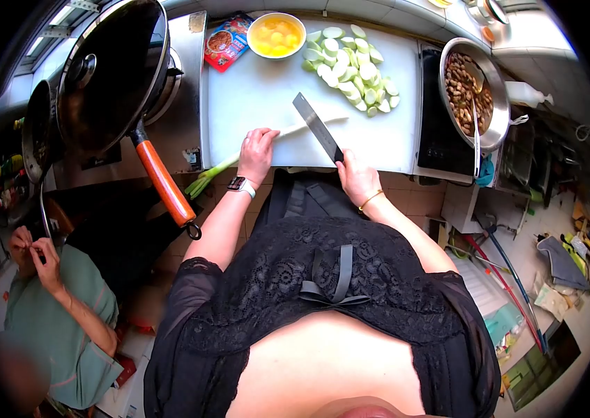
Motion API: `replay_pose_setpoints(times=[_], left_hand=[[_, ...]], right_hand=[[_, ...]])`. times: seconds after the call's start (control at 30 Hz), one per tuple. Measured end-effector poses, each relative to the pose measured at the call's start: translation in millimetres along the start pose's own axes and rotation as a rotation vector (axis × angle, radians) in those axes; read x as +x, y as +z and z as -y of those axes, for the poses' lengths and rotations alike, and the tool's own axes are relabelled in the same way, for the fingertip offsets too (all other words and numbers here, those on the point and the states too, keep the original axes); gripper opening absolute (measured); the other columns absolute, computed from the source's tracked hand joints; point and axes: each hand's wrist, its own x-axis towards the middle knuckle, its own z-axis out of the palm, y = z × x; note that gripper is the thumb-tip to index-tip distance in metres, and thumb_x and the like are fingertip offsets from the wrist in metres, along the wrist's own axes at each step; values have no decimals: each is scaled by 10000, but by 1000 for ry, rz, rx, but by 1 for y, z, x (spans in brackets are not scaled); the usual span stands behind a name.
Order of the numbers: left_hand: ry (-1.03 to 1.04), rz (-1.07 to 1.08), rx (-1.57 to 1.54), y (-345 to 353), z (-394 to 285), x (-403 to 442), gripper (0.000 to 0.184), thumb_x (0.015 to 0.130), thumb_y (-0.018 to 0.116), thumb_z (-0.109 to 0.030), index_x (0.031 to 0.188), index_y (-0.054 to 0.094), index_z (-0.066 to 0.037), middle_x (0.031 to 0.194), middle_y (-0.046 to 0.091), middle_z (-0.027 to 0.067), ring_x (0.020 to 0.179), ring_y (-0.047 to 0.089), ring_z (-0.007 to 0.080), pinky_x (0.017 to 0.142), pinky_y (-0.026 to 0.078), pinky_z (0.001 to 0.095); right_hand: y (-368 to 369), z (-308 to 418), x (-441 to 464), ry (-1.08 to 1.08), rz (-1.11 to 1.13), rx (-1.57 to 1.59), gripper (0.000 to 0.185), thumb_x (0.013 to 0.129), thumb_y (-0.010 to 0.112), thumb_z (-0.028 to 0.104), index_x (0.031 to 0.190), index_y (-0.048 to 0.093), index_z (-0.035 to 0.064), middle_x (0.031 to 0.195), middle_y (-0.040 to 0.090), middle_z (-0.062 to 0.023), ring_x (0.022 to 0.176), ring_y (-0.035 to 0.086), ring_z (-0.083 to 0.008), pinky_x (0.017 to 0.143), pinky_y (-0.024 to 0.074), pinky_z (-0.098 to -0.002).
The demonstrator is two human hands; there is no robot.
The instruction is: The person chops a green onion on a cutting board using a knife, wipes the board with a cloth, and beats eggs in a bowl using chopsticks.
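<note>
A long green onion lies slantwise on the white cutting board, its green leaves hanging past the near left edge. My left hand is closed on its stalk, with a watch on the wrist. In my right hand is the handle of a kitchen knife, whose wide blade crosses the onion's white end. Whether the blade touches it I cannot tell. Slices of a pale green vegetable are heaped at the back right. Beside them stands a bowl of cracked eggs.
A red and blue packet lies at the board's back left. A lidded pan with an orange handle juts out on the left. To the right is a metal bowl of peanuts with a ladle. Another person sits at lower left.
</note>
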Motion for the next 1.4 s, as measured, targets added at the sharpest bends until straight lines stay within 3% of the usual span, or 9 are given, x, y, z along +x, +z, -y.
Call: replay_pose_setpoints(times=[0.1,0.2,0.33,0.57,0.8,0.87,0.97,1.07,1.4], left_hand=[[8,6,-21,-1,0,1,288,808,612,14,1076,638,-88,1013,600,81,957,574,279,833,480,378],[9,45,-32,-3,-1,-1,282,810,609,21,1070,636,-83,1015,599,83,963,574,282,842,480,382],[37,99,-42,-15,-3,-10,266,814,602,27,1057,634,-76,1017,597,91,964,573,294,852,479,393],[-25,-135,52,-20,18,44,272,834,610,32,1088,608,-65,1034,602,132,981,568,333,886,466,429],[-13,-114,168,14,-4,104,315,785,685,-65,1093,625,-92,1067,609,85,1005,578,287,873,456,414],[136,-10,5,24,-30,98,324,775,707,-123,1089,631,-109,1087,606,63,1006,580,264,862,449,404],[127,183,18,56,-54,81,252,772,688,-111,1021,653,-114,1041,611,52,989,585,248,836,453,384],[174,153,0,64,-57,71,224,784,643,-72,1004,662,-111,1023,612,50,972,590,244,818,461,375],[180,22,5,71,-71,41,228,775,583,-68,981,673,-104,1023,639,28,981,616,216,877,486,357]], right_hand=[[18,0,4,45,132,-139,179,943,539,183,1022,470,39,893,642,-204,752,630,-420,644,511,-498],[29,-2,16,17,115,-119,175,943,540,189,1010,475,41,905,639,-217,753,622,-435,646,508,-510],[20,-9,34,1,94,-77,166,942,550,213,971,490,61,830,646,-197,738,644,-399,642,508,-503],[-22,-35,6,-10,-143,163,203,933,592,170,1093,557,49,752,654,-123,693,656,-327,617,511,-418],[-47,-72,-18,189,-137,257,177,933,600,123,1079,562,31,720,667,-103,678,678,-282,618,515,-367],[-52,-77,-21,174,-136,238,173,933,600,124,1074,566,28,716,666,-103,677,678,-283,614,512,-371],[-55,-82,-18,166,-113,234,178,931,607,133,1073,569,33,726,667,-115,688,678,-296,613,510,-384],[-62,-89,-14,75,-121,135,227,915,632,179,1092,567,52,788,662,-149,723,656,-369,625,507,-435],[-83,-94,4,-76,135,-172,269,911,622,242,1126,589,83,921,665,-113,788,658,-330,661,537,-423]])
